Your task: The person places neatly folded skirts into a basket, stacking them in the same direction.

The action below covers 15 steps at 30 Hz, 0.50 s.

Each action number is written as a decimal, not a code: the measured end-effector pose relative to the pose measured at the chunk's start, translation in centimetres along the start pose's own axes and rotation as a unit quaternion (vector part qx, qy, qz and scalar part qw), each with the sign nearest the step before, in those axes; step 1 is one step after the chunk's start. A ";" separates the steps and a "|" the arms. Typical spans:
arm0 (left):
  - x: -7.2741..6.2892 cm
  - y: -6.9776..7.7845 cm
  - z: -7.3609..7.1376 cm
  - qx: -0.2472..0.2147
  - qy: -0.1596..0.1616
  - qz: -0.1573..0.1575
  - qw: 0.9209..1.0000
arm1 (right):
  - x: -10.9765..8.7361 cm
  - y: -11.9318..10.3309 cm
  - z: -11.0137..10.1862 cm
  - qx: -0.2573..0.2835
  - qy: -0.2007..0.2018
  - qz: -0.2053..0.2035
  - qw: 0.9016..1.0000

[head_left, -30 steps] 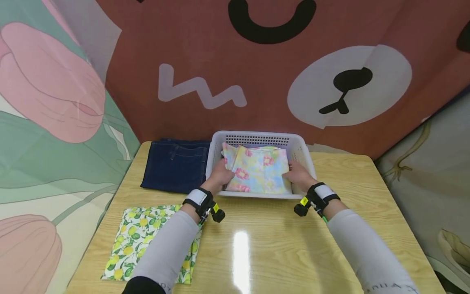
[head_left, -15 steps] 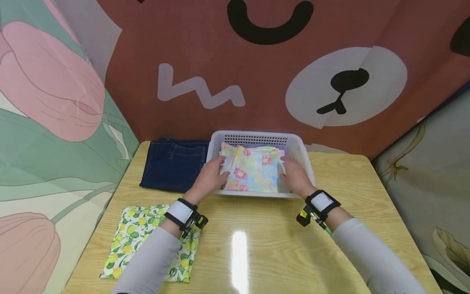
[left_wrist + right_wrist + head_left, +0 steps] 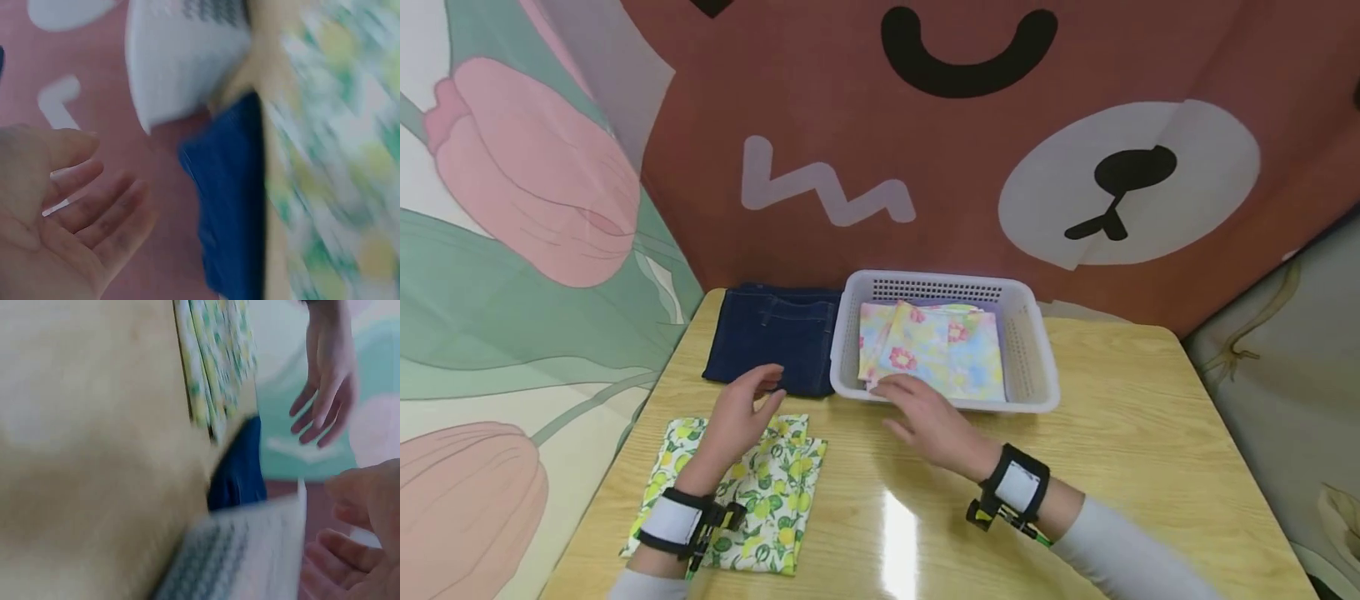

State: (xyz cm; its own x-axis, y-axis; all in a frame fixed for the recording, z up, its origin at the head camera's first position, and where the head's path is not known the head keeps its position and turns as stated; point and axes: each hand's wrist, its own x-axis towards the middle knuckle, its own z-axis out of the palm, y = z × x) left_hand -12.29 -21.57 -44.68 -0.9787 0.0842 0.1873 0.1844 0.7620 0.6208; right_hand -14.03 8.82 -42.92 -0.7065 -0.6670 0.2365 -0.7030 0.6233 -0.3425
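By basket [image 3: 1032, 350] | right grip [image 3: 928, 425] shifted leftward, perhaps touching rim | left grip [image 3: 741, 417] withdrawn

Wood-grain table [image 3: 1135, 425], white glare streak [image 3: 898, 542], reddish-brown cartoon-face backdrop [image 3: 820, 92], pink-and-green floral wall [image 3: 550, 183]

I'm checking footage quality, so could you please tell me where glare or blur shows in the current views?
Head view: bright glare on the table, otherwise fairly sharp; left wrist view: lemon-print cloth smeared by blur; right wrist view: basket and table blurred.
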 end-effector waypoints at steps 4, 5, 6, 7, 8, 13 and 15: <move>-2.2 -3.1 -1.0 0.094 -0.008 -0.024 0.995 | -0.4 -2.5 2.4 -0.035 -0.003 -0.097 0.995; -2.9 -3.9 -1.3 0.117 -0.011 -0.027 0.993 | -0.4 -3.1 3.1 -0.040 -0.001 -0.121 0.992; -3.6 -4.6 -1.6 0.140 -0.015 -0.032 0.990 | -0.5 -3.7 3.9 -0.043 -0.002 -0.144 0.989; -4.3 -5.2 -1.9 0.159 -0.019 -0.037 0.986 | -0.5 -4.4 4.7 -0.045 -0.008 -0.162 0.986; -5.1 -5.8 -2.1 0.177 -0.025 -0.043 0.983 | -0.6 -5.0 5.5 -0.046 -0.020 -0.175 0.983; -7.9 -7.8 -2.4 0.211 -0.064 -0.085 0.972 | -0.3 -7.6 8.9 -0.040 -0.101 -0.227 0.968; -8.6 -8.1 -2.4 0.206 -0.076 -0.100 0.970 | -0.1 -8.2 10.0 -0.035 -0.130 -0.232 0.963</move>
State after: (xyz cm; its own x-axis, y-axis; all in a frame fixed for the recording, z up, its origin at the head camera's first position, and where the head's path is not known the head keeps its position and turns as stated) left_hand -5.17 -30.02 -49.53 -0.9990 -0.0224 -0.0391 -0.0322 0.9623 0.2700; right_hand -7.44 -0.30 -49.21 -0.2773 -0.9543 0.1115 -0.9484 0.2533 -0.1910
